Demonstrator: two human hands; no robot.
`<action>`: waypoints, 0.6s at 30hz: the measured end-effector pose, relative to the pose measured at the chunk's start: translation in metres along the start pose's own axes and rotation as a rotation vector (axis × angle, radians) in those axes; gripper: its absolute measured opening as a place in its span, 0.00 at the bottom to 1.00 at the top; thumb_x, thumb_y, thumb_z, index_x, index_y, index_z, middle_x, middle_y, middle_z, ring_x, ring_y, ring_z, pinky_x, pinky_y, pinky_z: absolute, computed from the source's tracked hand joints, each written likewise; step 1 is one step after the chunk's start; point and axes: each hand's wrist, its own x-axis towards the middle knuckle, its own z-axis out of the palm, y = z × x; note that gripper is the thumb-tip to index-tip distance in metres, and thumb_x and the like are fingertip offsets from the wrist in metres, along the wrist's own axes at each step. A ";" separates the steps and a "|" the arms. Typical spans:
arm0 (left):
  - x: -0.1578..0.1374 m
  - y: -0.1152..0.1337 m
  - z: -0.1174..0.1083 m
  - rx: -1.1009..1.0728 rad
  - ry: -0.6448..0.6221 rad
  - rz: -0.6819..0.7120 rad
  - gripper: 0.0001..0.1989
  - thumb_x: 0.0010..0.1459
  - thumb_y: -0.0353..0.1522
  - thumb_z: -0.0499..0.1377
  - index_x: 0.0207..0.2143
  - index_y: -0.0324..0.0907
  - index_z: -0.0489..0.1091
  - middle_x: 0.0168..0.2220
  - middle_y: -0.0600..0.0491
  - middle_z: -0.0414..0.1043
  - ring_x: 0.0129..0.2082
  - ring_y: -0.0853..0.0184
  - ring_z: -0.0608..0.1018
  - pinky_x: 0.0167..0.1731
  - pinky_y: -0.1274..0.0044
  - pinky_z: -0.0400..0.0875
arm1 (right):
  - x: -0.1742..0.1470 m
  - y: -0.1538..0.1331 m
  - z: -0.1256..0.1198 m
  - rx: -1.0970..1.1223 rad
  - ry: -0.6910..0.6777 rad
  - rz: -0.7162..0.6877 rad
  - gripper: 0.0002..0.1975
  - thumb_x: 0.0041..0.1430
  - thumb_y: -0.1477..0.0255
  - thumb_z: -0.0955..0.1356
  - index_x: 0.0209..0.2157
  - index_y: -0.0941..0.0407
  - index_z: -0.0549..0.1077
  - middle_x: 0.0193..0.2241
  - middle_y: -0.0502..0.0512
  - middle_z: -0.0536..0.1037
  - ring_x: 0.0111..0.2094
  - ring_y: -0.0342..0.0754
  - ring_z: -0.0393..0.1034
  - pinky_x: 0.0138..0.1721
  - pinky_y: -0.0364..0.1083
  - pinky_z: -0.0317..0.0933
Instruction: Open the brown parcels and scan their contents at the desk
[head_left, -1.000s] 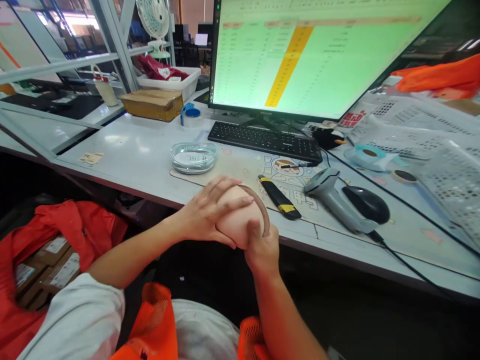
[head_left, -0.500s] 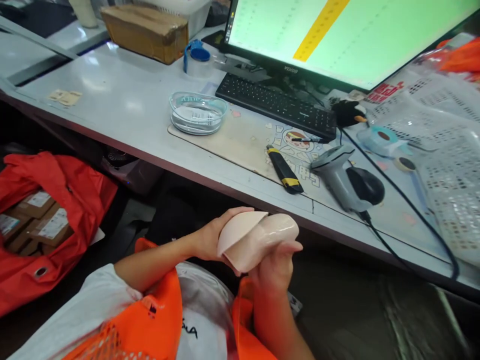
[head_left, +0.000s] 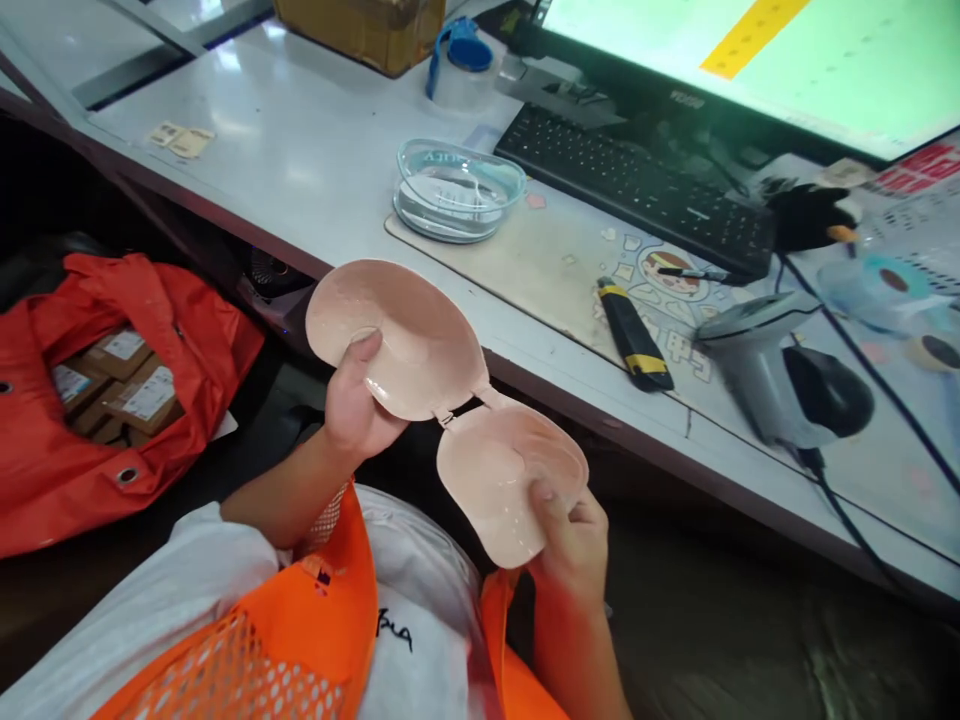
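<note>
two joined cups [head_left: 469, 445] — hollows up, long axis falling rightward, left hand [head_left: 360, 405], right hand [head_left: 576, 535] gripping them

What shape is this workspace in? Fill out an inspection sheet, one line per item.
Surface: glossy white desktop, partly covered by a beige printed mat.
Things in hand: shiny pink moulded cups, joined in the middle, spread open.
Clutter: clear oval plastic container, black-and-yellow cutter, grey plastic scanner, rounded black mouse.
Grips: left grip and right grip each hold one cup.
Cables: black rubbery cable runs from the scanner toward the desktop's front edge.
Surroundings: red bag at left, holding brown cardboard boxes; black-framed monitor with a green-lit screen.
</note>
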 end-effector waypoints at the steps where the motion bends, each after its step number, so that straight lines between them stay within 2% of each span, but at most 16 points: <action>1: -0.001 0.003 0.001 0.023 0.013 0.029 0.39 0.69 0.57 0.36 0.69 0.45 0.59 0.65 0.45 0.70 0.62 0.49 0.75 0.57 0.54 0.75 | -0.002 0.001 -0.001 -0.005 0.005 0.007 0.25 0.50 0.51 0.79 0.39 0.58 0.83 0.36 0.62 0.84 0.34 0.57 0.80 0.32 0.50 0.74; 4: -0.003 0.004 0.004 0.031 0.047 0.069 0.38 0.70 0.56 0.35 0.67 0.43 0.62 0.62 0.45 0.72 0.64 0.50 0.74 0.59 0.55 0.74 | -0.006 -0.001 -0.002 0.005 0.014 0.017 0.26 0.49 0.51 0.79 0.41 0.58 0.83 0.37 0.63 0.84 0.35 0.59 0.80 0.33 0.51 0.75; 8: 0.001 -0.002 0.004 -0.004 0.063 0.077 0.36 0.69 0.57 0.40 0.64 0.44 0.66 0.61 0.45 0.73 0.64 0.49 0.73 0.61 0.54 0.72 | -0.006 -0.005 0.002 0.044 0.028 0.018 0.25 0.49 0.53 0.80 0.42 0.58 0.82 0.39 0.63 0.84 0.38 0.59 0.80 0.36 0.52 0.76; 13: -0.003 -0.012 -0.001 -0.082 0.227 0.184 0.32 0.66 0.56 0.51 0.61 0.45 0.69 0.57 0.48 0.76 0.66 0.49 0.71 0.64 0.57 0.70 | -0.003 -0.007 0.013 0.147 0.067 0.016 0.29 0.46 0.52 0.80 0.43 0.58 0.81 0.41 0.65 0.83 0.39 0.59 0.80 0.39 0.54 0.76; 15: -0.008 -0.014 -0.006 -0.023 0.275 0.238 0.32 0.65 0.56 0.54 0.61 0.47 0.69 0.58 0.49 0.75 0.67 0.50 0.69 0.67 0.58 0.67 | -0.003 -0.008 0.016 0.158 0.046 0.040 0.31 0.48 0.50 0.79 0.46 0.59 0.80 0.43 0.66 0.83 0.41 0.61 0.80 0.41 0.56 0.76; 17: -0.012 -0.011 -0.010 0.140 0.213 0.291 0.31 0.65 0.55 0.56 0.62 0.48 0.70 0.59 0.49 0.74 0.69 0.49 0.67 0.70 0.56 0.63 | -0.003 -0.011 0.019 0.171 0.024 0.042 0.32 0.51 0.50 0.77 0.51 0.58 0.79 0.46 0.67 0.82 0.45 0.62 0.79 0.46 0.58 0.75; 18: -0.013 -0.008 -0.011 0.246 0.100 0.330 0.30 0.64 0.54 0.58 0.62 0.49 0.70 0.61 0.49 0.73 0.70 0.48 0.66 0.71 0.54 0.60 | -0.003 -0.011 0.020 0.174 0.014 0.026 0.33 0.54 0.50 0.76 0.54 0.58 0.78 0.48 0.67 0.81 0.48 0.63 0.78 0.49 0.59 0.74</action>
